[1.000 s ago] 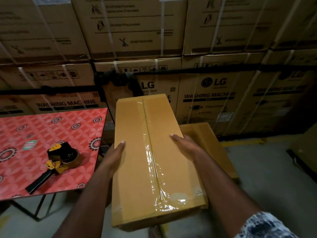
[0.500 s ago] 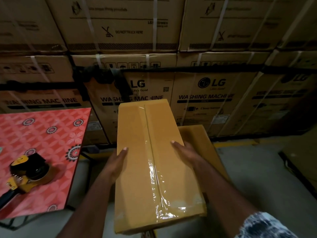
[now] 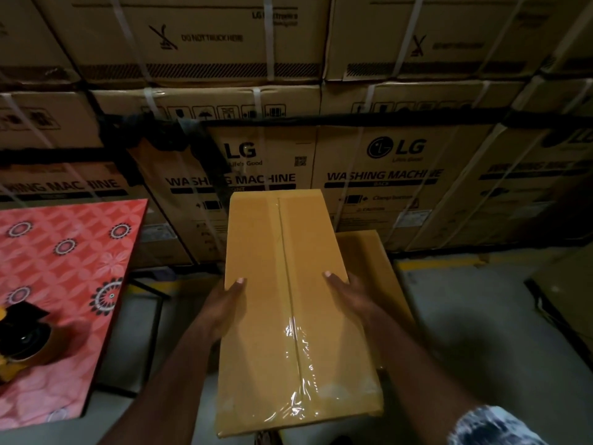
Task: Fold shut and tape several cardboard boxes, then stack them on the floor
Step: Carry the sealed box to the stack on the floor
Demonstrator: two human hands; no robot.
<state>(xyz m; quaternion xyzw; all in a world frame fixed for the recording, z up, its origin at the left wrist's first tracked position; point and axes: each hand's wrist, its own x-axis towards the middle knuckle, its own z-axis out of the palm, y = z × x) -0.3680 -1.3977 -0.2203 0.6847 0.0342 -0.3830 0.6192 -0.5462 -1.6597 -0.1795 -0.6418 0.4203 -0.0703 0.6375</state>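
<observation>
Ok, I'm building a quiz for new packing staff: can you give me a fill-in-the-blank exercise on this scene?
The left hand and right hand hold one box whose top seam is sealed with clear ____.
The tape dispenser lies on the ____ patterned table.
The cartons stacked behind are printed WASHING ____.
A second box shows beneath the held one, on its ____ side.
Missing words: tape; red; MACHINE; right.
</observation>
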